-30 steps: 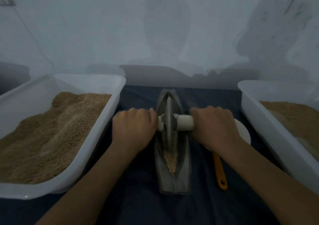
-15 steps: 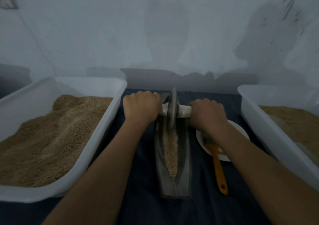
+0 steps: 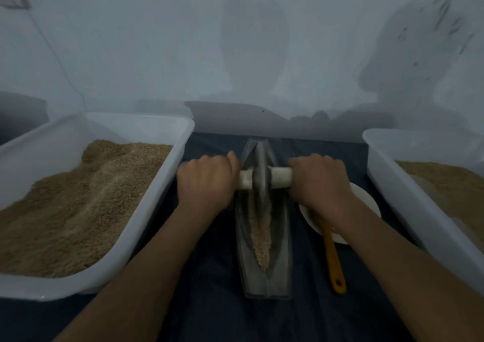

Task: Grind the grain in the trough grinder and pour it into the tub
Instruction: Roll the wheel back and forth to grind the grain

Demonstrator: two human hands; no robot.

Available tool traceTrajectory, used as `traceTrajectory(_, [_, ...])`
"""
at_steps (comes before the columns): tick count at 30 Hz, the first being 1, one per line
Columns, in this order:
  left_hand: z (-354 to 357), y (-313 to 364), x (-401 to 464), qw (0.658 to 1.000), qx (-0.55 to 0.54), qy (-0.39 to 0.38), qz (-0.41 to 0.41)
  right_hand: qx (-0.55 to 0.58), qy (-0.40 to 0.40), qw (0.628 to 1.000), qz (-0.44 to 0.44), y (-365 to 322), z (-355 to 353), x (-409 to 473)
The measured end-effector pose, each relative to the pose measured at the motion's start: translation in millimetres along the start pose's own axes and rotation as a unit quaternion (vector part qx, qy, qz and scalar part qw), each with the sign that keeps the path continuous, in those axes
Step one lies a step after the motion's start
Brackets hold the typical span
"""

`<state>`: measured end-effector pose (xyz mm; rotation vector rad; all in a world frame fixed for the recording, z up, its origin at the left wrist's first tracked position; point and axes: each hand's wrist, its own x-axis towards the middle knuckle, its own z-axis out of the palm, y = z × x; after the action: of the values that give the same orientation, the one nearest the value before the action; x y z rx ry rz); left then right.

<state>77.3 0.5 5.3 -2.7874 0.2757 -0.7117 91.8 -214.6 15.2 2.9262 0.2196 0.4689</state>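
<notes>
My hands (image 3: 205, 184) (image 3: 318, 184) grip the axle (image 3: 280, 178), having pulled the wheel (image 3: 260, 174) back from the trough's (image 3: 284, 237) far end over the grain (image 3: 262, 239); grinding continues, no pouring yet.

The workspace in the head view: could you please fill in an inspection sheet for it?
Surface: dark blue cloth covers the table.
Job's things: trough grinder lies lengthwise in the middle, a strip of grain in its groove; the wheel stands in the far half on a white axle handle. Left tub heaped with grain; right tub partly filled.
Clutter: white plate right of the grinder, an orange-handled tool resting on it.
Hands: left hand and right hand grip the two handle ends.
Cables: a thin line runs down the wall at left; unclear whether a cable.
Surroundings: pale wall with shadows.
</notes>
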Motion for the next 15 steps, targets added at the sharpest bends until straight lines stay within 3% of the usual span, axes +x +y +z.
traceTrajectory(3, [13, 2, 38, 0.997, -0.029, -0.009, -0.069, 0.024, 0.001, 0.999, 0.033, -1, 3, 23])
traceTrajectory(5, [12, 4, 33, 0.996, -0.047, -0.014, -0.070, 0.013, 0.029, 0.999, 0.037, -6, 0, 15])
traceTrajectory(10, [-14, -7, -56, 0.994, -0.107, 0.009, 0.023, -0.004, 0.106, 0.993, -0.044, -5, -11, -57])
traceTrajectory(13, [-22, -18, -77, 0.988, -0.151, 0.008, 0.015, 0.002, 0.139, 0.988, -0.069, 1, -17, -85])
traceTrajectory(15, [-21, -16, -68, 0.993, -0.104, 0.000, 0.054, -0.001, 0.119, 0.991, -0.062, 2, -17, -78])
